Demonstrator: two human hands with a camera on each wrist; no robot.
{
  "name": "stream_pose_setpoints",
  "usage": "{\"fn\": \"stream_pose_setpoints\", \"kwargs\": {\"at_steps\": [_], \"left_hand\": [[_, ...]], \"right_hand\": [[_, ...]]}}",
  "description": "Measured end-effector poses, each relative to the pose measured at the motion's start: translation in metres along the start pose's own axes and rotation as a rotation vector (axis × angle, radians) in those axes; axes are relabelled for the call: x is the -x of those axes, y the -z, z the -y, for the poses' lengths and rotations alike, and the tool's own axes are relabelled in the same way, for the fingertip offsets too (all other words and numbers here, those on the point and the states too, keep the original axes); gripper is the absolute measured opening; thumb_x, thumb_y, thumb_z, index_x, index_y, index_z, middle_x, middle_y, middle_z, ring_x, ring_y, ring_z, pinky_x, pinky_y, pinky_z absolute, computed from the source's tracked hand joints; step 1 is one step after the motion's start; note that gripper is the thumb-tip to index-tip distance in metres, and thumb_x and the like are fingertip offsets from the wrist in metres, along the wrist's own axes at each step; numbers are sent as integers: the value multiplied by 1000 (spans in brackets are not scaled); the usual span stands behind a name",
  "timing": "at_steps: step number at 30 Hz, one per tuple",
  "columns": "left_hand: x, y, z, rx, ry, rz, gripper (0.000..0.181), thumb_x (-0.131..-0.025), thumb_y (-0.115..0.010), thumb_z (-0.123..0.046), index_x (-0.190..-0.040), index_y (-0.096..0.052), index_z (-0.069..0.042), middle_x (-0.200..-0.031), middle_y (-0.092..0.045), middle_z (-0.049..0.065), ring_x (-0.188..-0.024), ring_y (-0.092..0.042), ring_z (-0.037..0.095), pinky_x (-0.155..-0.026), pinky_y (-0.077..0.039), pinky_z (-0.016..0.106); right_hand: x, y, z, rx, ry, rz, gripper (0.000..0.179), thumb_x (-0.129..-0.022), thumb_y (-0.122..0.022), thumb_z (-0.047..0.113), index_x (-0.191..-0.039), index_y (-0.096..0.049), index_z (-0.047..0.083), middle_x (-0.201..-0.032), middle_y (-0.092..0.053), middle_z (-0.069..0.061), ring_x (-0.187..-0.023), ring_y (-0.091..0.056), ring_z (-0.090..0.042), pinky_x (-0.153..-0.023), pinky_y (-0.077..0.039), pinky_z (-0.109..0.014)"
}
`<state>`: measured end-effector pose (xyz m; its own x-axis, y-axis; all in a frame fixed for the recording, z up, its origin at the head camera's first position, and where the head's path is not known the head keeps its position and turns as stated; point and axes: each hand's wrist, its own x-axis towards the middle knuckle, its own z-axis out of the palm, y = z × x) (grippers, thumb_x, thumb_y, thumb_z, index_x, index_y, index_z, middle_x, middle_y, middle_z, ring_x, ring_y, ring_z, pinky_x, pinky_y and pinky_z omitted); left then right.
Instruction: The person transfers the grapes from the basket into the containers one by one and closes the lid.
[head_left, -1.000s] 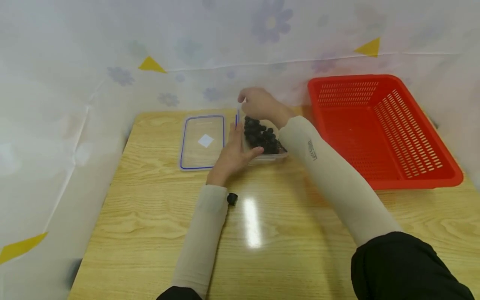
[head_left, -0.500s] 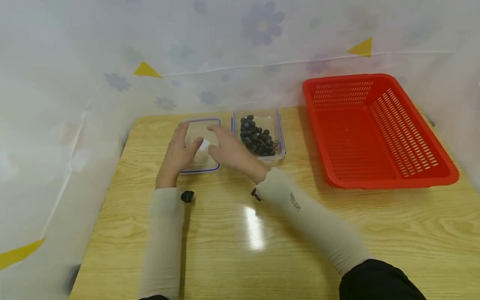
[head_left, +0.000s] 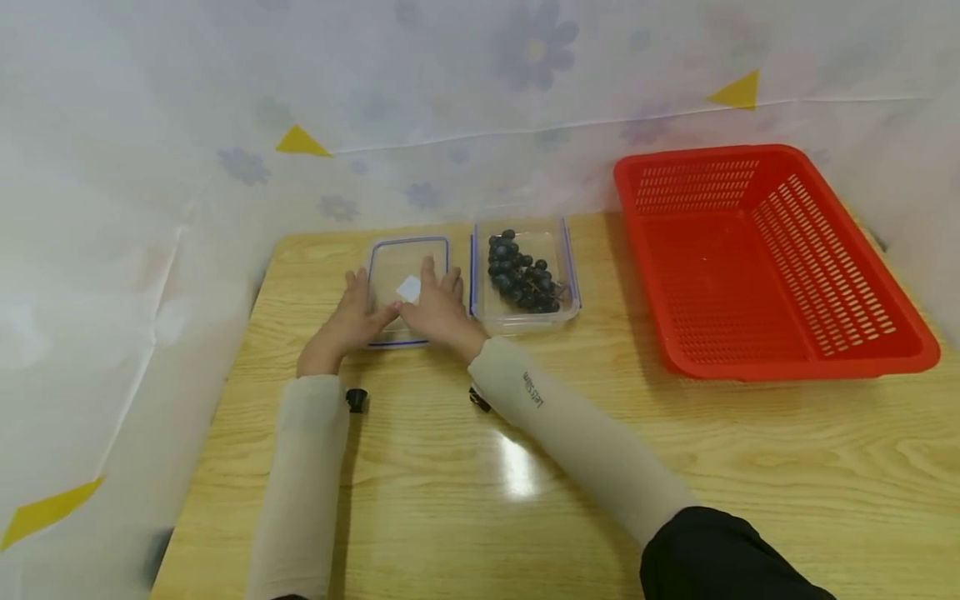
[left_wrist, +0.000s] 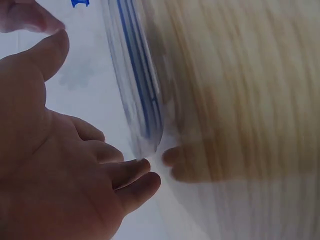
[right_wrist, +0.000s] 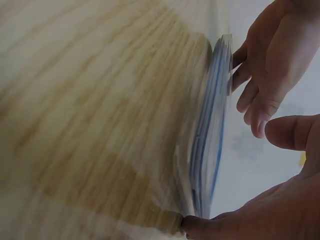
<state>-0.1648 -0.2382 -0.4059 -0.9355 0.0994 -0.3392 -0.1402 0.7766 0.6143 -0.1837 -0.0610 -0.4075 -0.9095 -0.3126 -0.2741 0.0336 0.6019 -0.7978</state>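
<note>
A clear plastic lid (head_left: 396, 329) with a blue seal and a white label lies flat on the table. My left hand (head_left: 343, 323) is at its left side, and my right hand (head_left: 442, 312) reaches over its right side. The thumbs come close together above the lid's near part. In the left wrist view, spread fingertips are by a corner of the lid (left_wrist: 142, 80). In the right wrist view, a fingertip touches or nearly touches the lid's edge (right_wrist: 207, 125). Right of it stands a clear container (head_left: 566, 315) holding a bunch of dark grapes (head_left: 517, 275).
A large red plastic basket (head_left: 675, 362) with slotted walls stands on the right of the wooden table (head_left: 570, 517). A pale flowered sheet (head_left: 420, 67) rises behind the table. Small black devices sit at both wrists.
Both hands have left the grape container and moved left to the lid. Over the last half second the right hand has come down onto the lid's right part, and the left hand has lowered slightly.
</note>
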Motion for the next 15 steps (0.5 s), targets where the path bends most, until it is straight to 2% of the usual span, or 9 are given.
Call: {"fn": "stream_pose_setpoints", "kwargs": {"at_steps": [4, 7, 10, 13, 15], "left_hand": [[-6, -5, 0, 8, 28, 28, 100, -104, -46, -50, -153, 26, 0, -158, 31, 23, -148, 20, 35, -120, 3, 52], [-8, -6, -1, 28, 51, 28, 101, -104, -45, -52, -152, 27, -1, -159, 29, 23, -148, 21, 34, -120, 4, 50], [-7, -7, -3, 86, 54, 12, 100, -105, -45, -51, -153, 27, -3, -161, 26, 22, -149, 19, 33, -120, 4, 50], [-5, -7, -4, 151, 54, -14, 99, -104, -46, -52, -155, 24, -5, -163, 22, 21, -150, 15, 35, -120, 3, 52], [-2, -6, -4, 183, 47, -35, 98, -104, -47, -53, -156, 22, -8, -164, 20, 20, -150, 12, 36, -120, 1, 55]], "right_hand": [[-5, -3, 0, -47, -68, 1, 91, -101, -60, 38, -164, 3, 19, -164, 19, -23, -151, 14, -34, -119, -18, -54], [-6, 0, 2, -84, -74, 8, 90, -100, -60, 35, -164, 2, 19, -165, 17, -22, -151, 11, -33, -119, -19, -53], [-6, 4, 5, -108, -65, -5, 86, -100, -59, 32, -164, -3, 17, -166, 7, -22, -153, 4, -33, -119, -21, -53], [-6, 8, 9, -129, -53, -42, 82, -98, -58, 29, -164, -12, 15, -166, -10, -22, -152, -12, -34, -116, -27, -53], [-6, 12, 11, -148, -45, -60, 80, -97, -58, 27, -163, -16, 14, -163, -19, -22, -145, -29, -34, -110, -36, -52]]}}
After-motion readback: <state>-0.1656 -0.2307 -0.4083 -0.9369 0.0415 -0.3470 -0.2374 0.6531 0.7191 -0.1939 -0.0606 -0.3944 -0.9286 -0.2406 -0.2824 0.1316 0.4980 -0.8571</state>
